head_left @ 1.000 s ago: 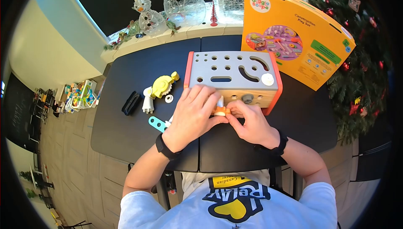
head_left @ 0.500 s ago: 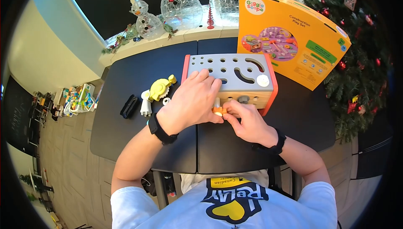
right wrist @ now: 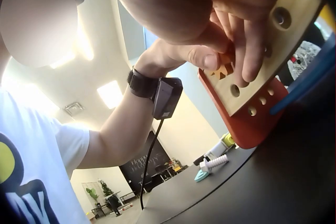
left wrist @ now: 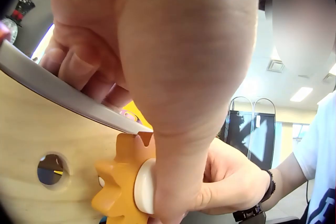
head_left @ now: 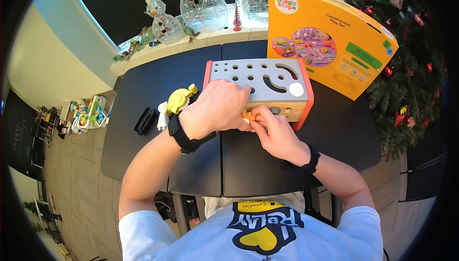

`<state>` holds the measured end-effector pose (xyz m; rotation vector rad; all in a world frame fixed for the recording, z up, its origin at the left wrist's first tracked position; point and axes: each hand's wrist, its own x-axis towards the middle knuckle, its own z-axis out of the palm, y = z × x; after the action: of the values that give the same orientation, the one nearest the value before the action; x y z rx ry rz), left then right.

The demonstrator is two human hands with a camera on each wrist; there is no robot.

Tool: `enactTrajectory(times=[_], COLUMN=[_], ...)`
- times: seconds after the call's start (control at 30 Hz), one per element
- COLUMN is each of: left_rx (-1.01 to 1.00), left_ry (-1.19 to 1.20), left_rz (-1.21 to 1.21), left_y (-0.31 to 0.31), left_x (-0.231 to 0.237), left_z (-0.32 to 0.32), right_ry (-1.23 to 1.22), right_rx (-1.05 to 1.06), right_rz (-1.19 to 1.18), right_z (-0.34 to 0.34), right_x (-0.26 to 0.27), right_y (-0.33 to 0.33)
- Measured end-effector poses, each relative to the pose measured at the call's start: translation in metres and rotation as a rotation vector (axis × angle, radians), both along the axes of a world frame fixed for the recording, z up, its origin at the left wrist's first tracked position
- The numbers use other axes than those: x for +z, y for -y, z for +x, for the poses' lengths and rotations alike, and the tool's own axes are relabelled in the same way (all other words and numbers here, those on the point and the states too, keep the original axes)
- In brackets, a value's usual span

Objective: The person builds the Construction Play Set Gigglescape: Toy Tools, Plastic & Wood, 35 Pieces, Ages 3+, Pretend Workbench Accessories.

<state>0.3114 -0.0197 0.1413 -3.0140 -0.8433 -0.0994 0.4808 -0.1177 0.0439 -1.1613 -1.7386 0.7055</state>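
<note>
The orange gear (left wrist: 122, 179) with a white round piece (left wrist: 145, 186) at its centre stands against the wooden front of the toy workbench (head_left: 267, 62). My left hand (head_left: 215, 105) has its fingers curled over the grey top, and its thumb presses the white piece in the left wrist view. From the other side, my right hand (head_left: 279, 136) pinches the gear at its edge; its fingers lie close to the wooden face in the right wrist view. The gear is mostly hidden by both hands in the head view.
Left of the workbench lie a yellow toy piece (head_left: 179, 100), a white piece (head_left: 163, 117) and a black object (head_left: 144, 121). A white bolt (right wrist: 213, 163) lies by a teal piece (right wrist: 201, 175). Behind stands an orange-yellow carton (head_left: 330, 36); a decorated tree (head_left: 404, 69) is at right.
My left hand has shifted up from the workbench's front edge, its fingers now over the top. The gear is more covered, and the teal strip is hidden in the head view.
</note>
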Motion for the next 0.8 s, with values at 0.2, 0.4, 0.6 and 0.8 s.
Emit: enactTrajectory(times=[0.2,0.4,0.6,0.8], left_rx=[0.042,-0.011,0.071,0.042], left_ry=[-0.082,-0.092,0.025,0.095], left_rz=[-0.036,-0.123,-0.081,0.000], left_y=[0.004,-0.003,0.009,0.010], left_x=[0.006,0.007,0.001,-0.009], left_z=[0.002,-0.005,-0.002,-0.002], right_ry=[0.064,0.070,0.007,0.091], right_rx=[-0.030,-0.021,0.015,-0.041], right_rz=[0.037,0.053,-0.017,0.015], right_z=[-0.001,-0.001,-0.002,0.002], right_x=[0.000,-0.005,-0.009,-0.007], right_y=[0.001,-0.001,-0.002,-0.003])
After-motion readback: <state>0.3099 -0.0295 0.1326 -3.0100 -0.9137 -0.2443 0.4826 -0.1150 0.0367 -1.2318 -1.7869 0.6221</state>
